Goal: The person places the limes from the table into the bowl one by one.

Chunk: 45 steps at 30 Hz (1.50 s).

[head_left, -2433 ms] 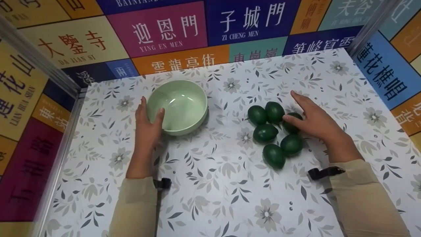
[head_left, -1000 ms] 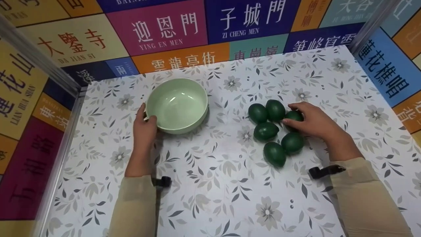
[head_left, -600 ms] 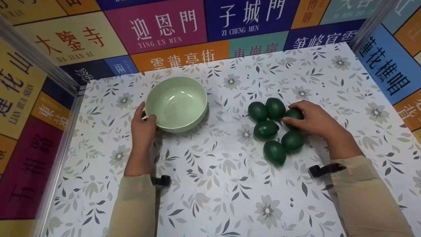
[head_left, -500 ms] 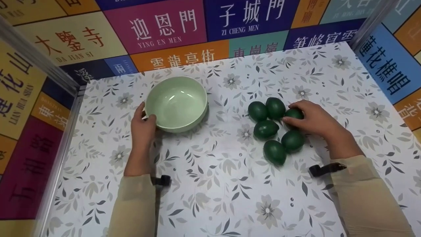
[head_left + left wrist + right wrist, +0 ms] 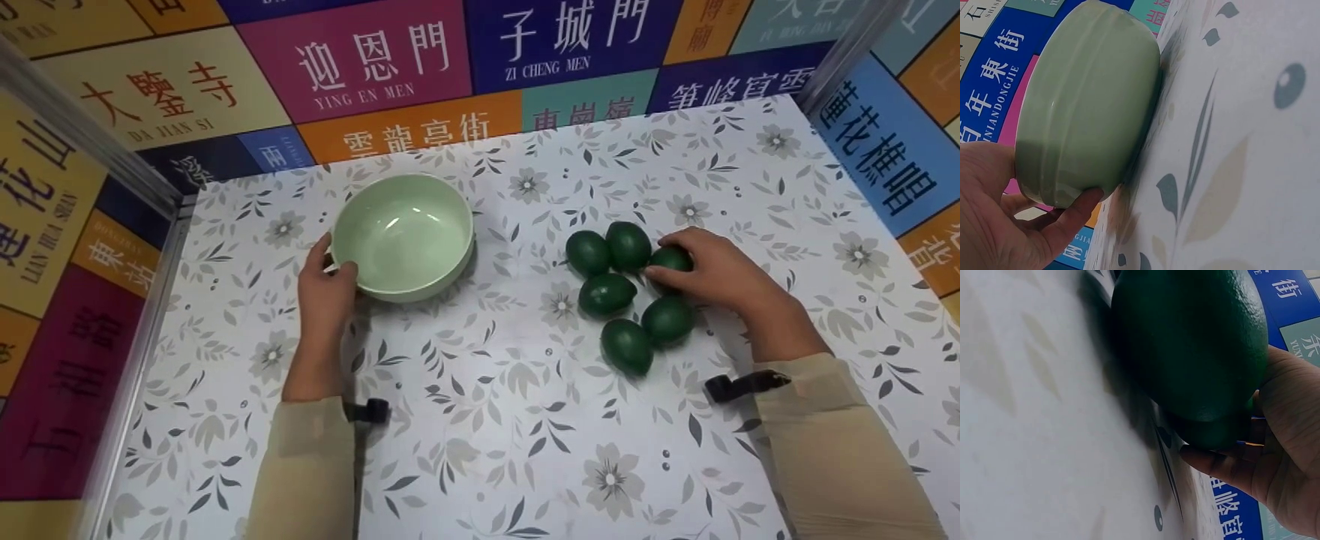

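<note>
A light green bowl (image 5: 405, 236) stands on the table at the left in the head view. My left hand (image 5: 325, 307) holds its near left side, thumb and fingers spread along the outer wall, as the left wrist view of the bowl (image 5: 1089, 101) shows. To the right lie several dark green limes (image 5: 607, 296), loosely clustered. My right hand (image 5: 720, 274) grips the rightmost lime (image 5: 670, 262) between thumb and fingers, still among the others. In the right wrist view, a nearer lime (image 5: 1190, 337) partly hides the held lime (image 5: 1213, 433).
White flower-patterned cloth covers the table (image 5: 480, 405). Panels with coloured lettering (image 5: 360, 67) stand along the back and both sides. Black straps with small camera mounts (image 5: 371, 410) sit at the wrists.
Since the earliest frame, my left hand has lowered its fingers and taken hold of the bowl's side. My right hand has closed around the rightmost lime. Over the last half second both hands stay still.
</note>
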{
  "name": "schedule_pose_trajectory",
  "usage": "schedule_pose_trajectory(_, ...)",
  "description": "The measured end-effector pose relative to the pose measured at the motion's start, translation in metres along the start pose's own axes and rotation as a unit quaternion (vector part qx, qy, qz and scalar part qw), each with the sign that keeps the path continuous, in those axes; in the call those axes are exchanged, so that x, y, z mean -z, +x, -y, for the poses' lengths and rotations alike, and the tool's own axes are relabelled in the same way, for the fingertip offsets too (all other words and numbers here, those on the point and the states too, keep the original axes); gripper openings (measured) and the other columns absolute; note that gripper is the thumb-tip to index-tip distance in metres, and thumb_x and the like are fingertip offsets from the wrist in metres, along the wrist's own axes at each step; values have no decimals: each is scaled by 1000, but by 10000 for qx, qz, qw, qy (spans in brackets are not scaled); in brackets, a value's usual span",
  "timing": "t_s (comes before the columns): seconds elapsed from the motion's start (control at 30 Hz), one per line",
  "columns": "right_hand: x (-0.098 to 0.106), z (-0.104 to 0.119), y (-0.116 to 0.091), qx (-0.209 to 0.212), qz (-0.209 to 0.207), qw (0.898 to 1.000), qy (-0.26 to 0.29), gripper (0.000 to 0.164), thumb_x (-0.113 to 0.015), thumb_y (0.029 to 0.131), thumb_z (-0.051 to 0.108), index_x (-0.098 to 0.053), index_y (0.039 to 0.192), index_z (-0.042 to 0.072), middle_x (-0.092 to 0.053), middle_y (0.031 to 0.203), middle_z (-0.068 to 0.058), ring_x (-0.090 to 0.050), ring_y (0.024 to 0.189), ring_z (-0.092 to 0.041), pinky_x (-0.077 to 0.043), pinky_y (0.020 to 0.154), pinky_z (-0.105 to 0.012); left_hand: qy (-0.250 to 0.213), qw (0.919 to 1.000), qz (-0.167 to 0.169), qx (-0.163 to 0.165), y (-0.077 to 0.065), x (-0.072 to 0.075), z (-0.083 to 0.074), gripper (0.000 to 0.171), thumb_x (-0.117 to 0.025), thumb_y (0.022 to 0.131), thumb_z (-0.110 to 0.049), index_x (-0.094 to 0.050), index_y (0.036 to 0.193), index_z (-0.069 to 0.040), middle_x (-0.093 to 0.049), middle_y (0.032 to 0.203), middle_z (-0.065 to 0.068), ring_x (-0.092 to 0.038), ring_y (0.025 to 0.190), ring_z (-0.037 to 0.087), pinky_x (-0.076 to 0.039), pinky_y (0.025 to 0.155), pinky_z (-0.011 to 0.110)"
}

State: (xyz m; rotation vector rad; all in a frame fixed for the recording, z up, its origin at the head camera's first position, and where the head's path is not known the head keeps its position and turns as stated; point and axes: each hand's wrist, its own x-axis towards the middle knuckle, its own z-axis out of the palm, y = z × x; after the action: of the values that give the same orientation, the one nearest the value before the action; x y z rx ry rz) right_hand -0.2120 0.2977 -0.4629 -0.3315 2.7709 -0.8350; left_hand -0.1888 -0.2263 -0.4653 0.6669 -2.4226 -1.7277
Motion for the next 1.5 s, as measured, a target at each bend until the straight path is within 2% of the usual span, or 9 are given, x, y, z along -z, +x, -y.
schedule_pose_trajectory(0.4, 3, 2, -1, -52, -8, 10000, -46, 74, -70, 93, 56, -55, 142, 3, -57, 141, -23, -52, 128, -41, -39, 109, -60, -57, 10000, -15, 26, 1, 2, 3, 67, -52, 97, -13, -37, 162, -22, -51, 151, 18, -59, 114, 24, -55, 77, 24)
schedule_pose_trajectory(0.67, 5, 1, 0, -29, 34, 10000, -82, 76, -69, 94, 56, -54, 144, 1, -56, 142, -25, -52, 129, -43, -39, 109, -61, -77, 10000, 42, 39, -2, 3, 2, 66, -52, 99, -15, -36, 162, -24, -50, 152, 16, -60, 116, 23, -57, 83, 28)
schedule_pose_trajectory(1.07, 8, 4, -1, -105, 37, 9999, -100, 78, -68, 93, 60, -54, 144, 3, -56, 141, -24, -52, 127, -41, -40, 108, -60, 183, 9998, 47, -14, -5, 2, 3, 66, -53, 97, -16, -38, 162, -22, -52, 151, 16, -60, 117, 24, -55, 80, 25)
schedule_pose_trajectory(1.3, 10, 3, -2, -15, -46, 9999, -116, 74, -69, 94, 56, -55, 143, 2, -57, 141, -25, -53, 128, -42, -41, 107, -60, 179, 9998, 49, 7, -6, 1, 4, 67, -53, 96, -16, -39, 161, -23, -52, 151, 16, -59, 119, 25, -55, 82, 26)
schedule_pose_trajectory(1.5, 10, 4, -3, 25, -40, 9999, -123, 74, -69, 94, 56, -55, 143, 2, -56, 141, -25, -53, 127, -42, -42, 105, -61, 188, 9997, 120, -18, -9, 1, 5, 68, -53, 96, -15, -38, 162, -24, -53, 150, 15, -60, 119, 24, -55, 78, 24)
